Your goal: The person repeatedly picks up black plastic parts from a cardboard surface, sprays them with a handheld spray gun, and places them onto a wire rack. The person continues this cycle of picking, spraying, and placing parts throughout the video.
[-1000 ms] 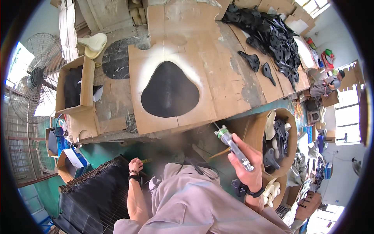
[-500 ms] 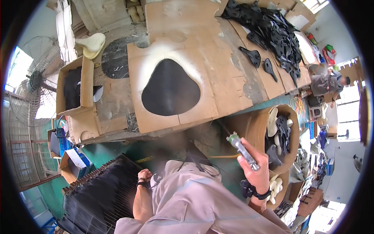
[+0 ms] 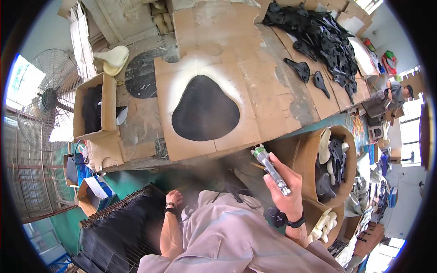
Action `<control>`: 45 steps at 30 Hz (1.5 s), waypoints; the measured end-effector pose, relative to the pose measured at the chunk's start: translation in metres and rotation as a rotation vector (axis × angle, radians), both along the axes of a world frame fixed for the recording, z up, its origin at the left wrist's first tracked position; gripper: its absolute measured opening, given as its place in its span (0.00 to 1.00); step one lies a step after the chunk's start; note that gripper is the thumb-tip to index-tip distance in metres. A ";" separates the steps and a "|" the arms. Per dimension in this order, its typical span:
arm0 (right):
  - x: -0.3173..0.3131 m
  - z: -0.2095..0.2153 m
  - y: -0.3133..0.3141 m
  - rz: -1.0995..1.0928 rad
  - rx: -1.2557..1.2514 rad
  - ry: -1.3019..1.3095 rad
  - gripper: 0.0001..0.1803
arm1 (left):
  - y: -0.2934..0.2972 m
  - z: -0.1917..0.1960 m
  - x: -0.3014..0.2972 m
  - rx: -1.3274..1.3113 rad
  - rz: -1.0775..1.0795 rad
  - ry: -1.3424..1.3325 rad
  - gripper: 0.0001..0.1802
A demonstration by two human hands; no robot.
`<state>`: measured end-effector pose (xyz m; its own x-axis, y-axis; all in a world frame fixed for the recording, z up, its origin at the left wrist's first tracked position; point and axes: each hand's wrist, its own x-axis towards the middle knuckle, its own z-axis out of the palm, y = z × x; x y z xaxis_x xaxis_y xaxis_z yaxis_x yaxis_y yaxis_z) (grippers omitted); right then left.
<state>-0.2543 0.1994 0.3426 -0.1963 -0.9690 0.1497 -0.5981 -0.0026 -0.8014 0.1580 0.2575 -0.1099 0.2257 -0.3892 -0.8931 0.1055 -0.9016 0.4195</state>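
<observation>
My right hand [image 3: 287,184] is wrapped round a slim metal spray gun [image 3: 271,170] with a green ring near its tip. The tip points up and left toward the table's front edge. A black rounded-triangle sheet [image 3: 205,109] lies flat on a cardboard sheet [image 3: 164,139], with a whitish sprayed border around it. My left hand [image 3: 174,198] hangs low beside a wire rack [image 3: 152,193], its fingers loosely curled with nothing visible in them. Several dark sheets [image 3: 123,230] are spread over that rack.
Black saddle shells [image 3: 325,50] are heaped at the table's back right. A cardboard box [image 3: 109,107] of dark pieces and cream saddle pads [image 3: 114,57] stand at left. Right of me, a large carton [image 3: 305,168] holds saddle parts. A fan [image 3: 49,98] and another person [image 3: 391,95] are farther off.
My right hand has moved left and slightly down with the spray gun. The whole scene has shifted a little right and down in view. My left hand stays low by the rack.
</observation>
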 end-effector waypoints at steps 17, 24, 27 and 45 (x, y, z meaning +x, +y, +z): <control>-0.008 0.036 0.033 0.016 0.130 0.029 0.33 | -0.010 -0.005 -0.005 0.061 -0.057 0.053 0.20; -0.009 0.036 0.039 0.031 0.154 0.001 0.33 | -0.029 -0.002 -0.017 0.023 -0.146 0.012 0.19; -0.011 0.038 0.045 0.053 0.192 -0.003 0.33 | -0.028 -0.002 -0.019 0.021 -0.150 0.026 0.18; -0.009 -0.005 0.047 -0.090 0.123 -0.087 0.31 | -0.191 0.048 -0.069 -0.724 -0.249 -0.261 0.15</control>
<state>-0.2630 0.2461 0.3371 -0.2898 -0.9570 0.0094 -0.5203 0.1493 -0.8408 0.0886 0.0663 -0.0620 0.2227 -0.9171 -0.3306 -0.2441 -0.3808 0.8919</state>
